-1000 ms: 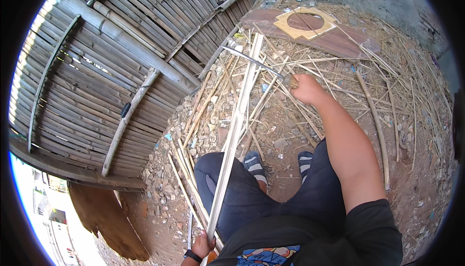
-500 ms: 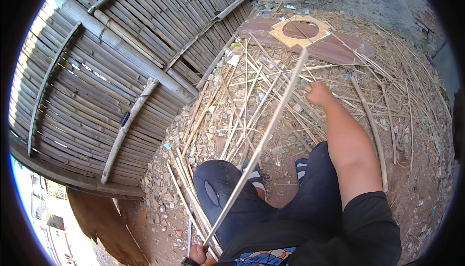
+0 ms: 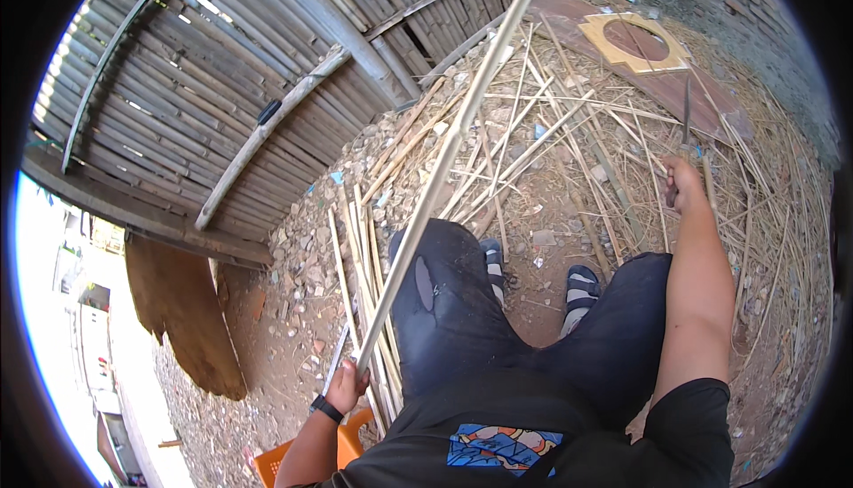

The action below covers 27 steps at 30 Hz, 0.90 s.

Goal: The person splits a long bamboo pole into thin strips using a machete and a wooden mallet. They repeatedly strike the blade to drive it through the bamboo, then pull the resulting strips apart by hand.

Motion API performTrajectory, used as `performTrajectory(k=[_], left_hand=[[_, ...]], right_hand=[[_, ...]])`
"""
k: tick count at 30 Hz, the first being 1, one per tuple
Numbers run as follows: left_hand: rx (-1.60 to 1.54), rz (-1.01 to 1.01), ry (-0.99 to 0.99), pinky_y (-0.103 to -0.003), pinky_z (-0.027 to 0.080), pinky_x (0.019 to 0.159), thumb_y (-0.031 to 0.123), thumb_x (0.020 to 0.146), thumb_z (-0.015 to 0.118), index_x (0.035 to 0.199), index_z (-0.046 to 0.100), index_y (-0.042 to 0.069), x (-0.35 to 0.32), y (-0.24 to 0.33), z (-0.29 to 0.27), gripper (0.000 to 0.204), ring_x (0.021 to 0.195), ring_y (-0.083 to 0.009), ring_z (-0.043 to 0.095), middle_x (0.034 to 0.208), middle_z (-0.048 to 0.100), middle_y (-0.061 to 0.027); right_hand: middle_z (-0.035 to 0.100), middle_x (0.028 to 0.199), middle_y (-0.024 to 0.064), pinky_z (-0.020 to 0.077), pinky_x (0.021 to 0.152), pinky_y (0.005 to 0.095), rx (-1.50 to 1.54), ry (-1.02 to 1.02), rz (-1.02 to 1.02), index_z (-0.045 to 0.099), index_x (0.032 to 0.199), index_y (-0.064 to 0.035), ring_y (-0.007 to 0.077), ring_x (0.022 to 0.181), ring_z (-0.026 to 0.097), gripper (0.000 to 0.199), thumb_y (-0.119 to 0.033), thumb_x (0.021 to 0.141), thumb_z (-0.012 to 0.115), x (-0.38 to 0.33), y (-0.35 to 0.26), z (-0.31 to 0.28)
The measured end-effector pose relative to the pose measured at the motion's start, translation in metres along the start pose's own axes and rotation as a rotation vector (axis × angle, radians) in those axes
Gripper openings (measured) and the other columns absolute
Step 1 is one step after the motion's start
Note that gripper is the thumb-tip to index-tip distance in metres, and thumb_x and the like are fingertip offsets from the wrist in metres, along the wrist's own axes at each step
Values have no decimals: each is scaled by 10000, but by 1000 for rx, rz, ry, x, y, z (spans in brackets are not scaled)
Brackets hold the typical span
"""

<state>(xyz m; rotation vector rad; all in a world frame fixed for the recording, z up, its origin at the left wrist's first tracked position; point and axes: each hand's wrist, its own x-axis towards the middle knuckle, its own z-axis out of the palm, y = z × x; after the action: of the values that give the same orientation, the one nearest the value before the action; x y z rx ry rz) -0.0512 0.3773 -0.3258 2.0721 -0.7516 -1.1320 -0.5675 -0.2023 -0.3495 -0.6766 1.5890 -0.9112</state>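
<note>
Raised since before: one bamboo strip (image 3: 442,161) in left hand (image 3: 345,387); one knife (image 3: 686,115) in right hand (image 3: 685,182).

Orange crate (image 3: 293,457) mostly hidden behind left forearm; knife (image 3: 686,115) handle buried in right hand (image 3: 682,184); blade detail too small
</note>
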Motion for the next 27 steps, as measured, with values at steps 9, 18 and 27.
performTrajectory(k=[9, 18, 27], left_hand=[[-140, -253, 458, -284, 365, 505, 698, 989, 349, 746, 520, 75, 23, -90, -3, 690, 518, -109, 422, 609, 457, 1], [-48, -724, 250, -430, 506, 968, 678, 933, 496, 1335, 465, -138, 27, -144, 3, 909, 1053, -387, 661, 1113, 662, -286], [309, -514, 69, -400, 468, 958, 609, 943, 538, 1360, 497, -44, 65, -160, 13, 776, 1160, -331, 611, 1260, 631, -222]], right_hand=[[424, 536, -80, 327, 461, 265, -89, -35, -17, 468, 646, -217, 89, 450, 379, 364, -350, 894, 698, 7, 6, 3], [432, 532, -62, 309, 452, 268, -122, 7, -19, 467, 641, -205, 103, 451, 365, 379, -371, 886, 704, 0, -1, -5], [430, 525, -46, 349, 481, 303, -62, 17, -17, 467, 618, -201, 137, 457, 376, 394, -342, 878, 728, 0, 0, -13]])
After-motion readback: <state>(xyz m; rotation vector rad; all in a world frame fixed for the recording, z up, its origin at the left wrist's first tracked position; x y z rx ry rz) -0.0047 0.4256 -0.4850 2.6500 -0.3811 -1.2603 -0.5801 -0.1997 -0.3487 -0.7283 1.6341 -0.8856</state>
